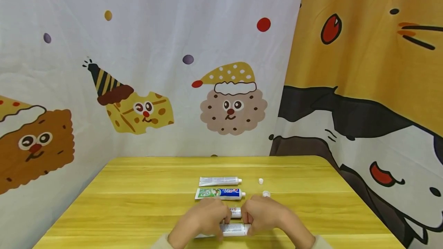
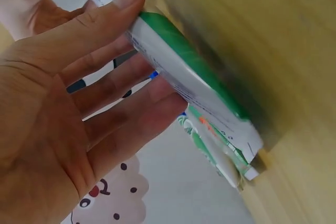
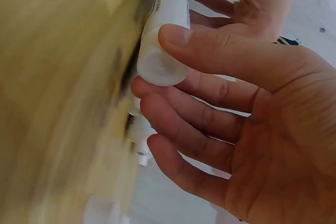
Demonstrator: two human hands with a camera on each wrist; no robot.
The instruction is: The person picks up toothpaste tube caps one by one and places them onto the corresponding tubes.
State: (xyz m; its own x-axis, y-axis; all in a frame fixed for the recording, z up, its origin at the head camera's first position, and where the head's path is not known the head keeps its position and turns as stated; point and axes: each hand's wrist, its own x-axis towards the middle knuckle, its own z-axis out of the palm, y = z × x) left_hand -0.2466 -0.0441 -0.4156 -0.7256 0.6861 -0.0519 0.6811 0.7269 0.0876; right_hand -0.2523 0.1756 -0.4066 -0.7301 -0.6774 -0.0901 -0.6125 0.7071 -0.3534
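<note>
Nearest me lies a white and green toothpaste tube [image 1: 234, 229], held by both hands just above the table. My left hand [image 1: 207, 216] pinches its body, thumb on one side and fingers on the other. At the tube's right end, the thumb and fingers of my right hand [image 1: 264, 212] grip the wide white cap [image 3: 157, 69], which sits on the tube. Just behind the hands is another tube [image 1: 235, 212], mostly covered by them. Farther back lie a green and blue toothpaste tube [image 1: 219, 194] and a white tube [image 1: 219, 181], both with bare nozzles pointing right.
Two loose white caps stand on the right, a small one [image 1: 261, 181] at the back and a larger one [image 1: 266, 193] close behind my right hand. The yellow wooden table [image 1: 138, 203] reaches back to a printed cartoon curtain [image 1: 155, 68].
</note>
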